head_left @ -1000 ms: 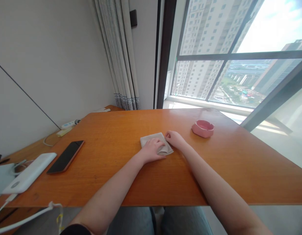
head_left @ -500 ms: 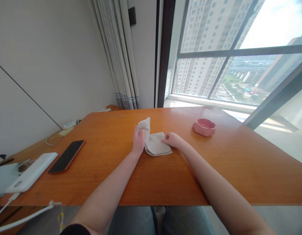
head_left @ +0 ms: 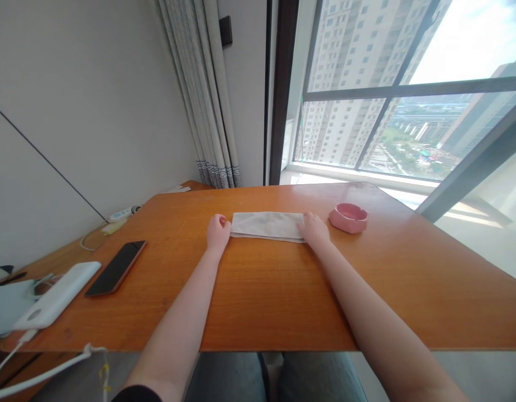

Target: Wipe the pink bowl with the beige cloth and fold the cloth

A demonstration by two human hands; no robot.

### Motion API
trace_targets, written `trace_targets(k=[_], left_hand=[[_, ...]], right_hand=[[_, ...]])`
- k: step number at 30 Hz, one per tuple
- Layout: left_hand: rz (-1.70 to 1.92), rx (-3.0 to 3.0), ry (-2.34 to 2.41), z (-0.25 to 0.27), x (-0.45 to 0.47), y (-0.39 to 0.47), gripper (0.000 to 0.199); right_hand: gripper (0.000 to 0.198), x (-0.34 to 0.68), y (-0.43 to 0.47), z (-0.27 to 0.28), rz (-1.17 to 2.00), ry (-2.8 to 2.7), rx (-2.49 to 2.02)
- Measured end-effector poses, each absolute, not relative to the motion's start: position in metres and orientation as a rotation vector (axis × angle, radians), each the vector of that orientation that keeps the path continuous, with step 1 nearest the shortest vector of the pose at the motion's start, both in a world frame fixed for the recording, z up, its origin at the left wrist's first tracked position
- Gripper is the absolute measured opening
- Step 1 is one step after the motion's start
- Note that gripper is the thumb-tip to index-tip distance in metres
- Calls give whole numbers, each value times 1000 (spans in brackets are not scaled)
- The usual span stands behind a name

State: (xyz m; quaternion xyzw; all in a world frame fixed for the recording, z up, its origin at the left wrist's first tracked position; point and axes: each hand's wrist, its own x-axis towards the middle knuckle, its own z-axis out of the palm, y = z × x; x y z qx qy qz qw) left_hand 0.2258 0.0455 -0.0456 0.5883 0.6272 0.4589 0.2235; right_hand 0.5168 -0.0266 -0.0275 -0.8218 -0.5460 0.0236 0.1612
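A folded white cloth [head_left: 266, 225] stretches as a long flat strip across the middle of the wooden table [head_left: 266, 301]. At its left end, my left hand [head_left: 218, 233] is closed, thumb and finger pinching the lower left corner. My right hand [head_left: 316, 230] grips the opposite end, its fingertips over the edge and partly hidden from me. Just right of that hand stands a pink ashtray [head_left: 349, 218], apart from it.
On the table's left lie a dark-screened phone [head_left: 116, 268] and a white power bank [head_left: 57, 296] with a cable [head_left: 44, 377] plugged in. A power strip [head_left: 122, 214] sits beyond the left edge, by the wall. A large window [head_left: 367, 131] is at the right.
The cloth went from bunched and partly lifted to a flat, wide strip farther from me. My left hand moved left, my right hand moved right.
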Motion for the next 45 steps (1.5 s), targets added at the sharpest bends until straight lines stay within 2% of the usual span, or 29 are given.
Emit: trace_targets(k=[3,6,10,13,15,19,22,25,28,33,38,40,45], left_hand=[[792,2043,1875,-46,221,43,17],[579,2136,1921,-45,222,41,25],[577,2234,1962,-43,229,36,28],[596,2289,1938,-44,234,33,32],[555,2294,1928,-44,238,30,34],[508,2346,1975,-44,247,24,39],[591,2535,1801,-43,256,19,47],[376,2649,1498,-45,263,16,55],[102,2606,1445,-50,265,13,64],[39,2581,1478,-50,265,10,73],[288,2565,1478,-40,262,11,63],[360,2524,1551,-40,257,16,57],[106,2370,1695,-50,245,28,61]], right_hand=[[37,502,-31,-22,-19,-1600,-2298],[39,479,-35,-25,-42,-1766,-2126],[44,451,-39,-34,86,-2033,-2039],[38,447,-40,-33,137,-2048,-2081],[40,449,-40,-30,143,-2026,-2104],[43,449,-42,-28,39,-1957,-2121],[51,445,-43,-31,-90,-1938,-2035],[59,444,-40,-37,26,-1998,-2077],[66,447,-35,-43,241,-2003,-2266],[71,449,-32,-47,254,-1972,-2368],[67,457,-29,-45,107,-1767,-2410],[67,466,-28,-45,145,-1773,-2431],[70,486,-25,-45,317,-1848,-2494]])
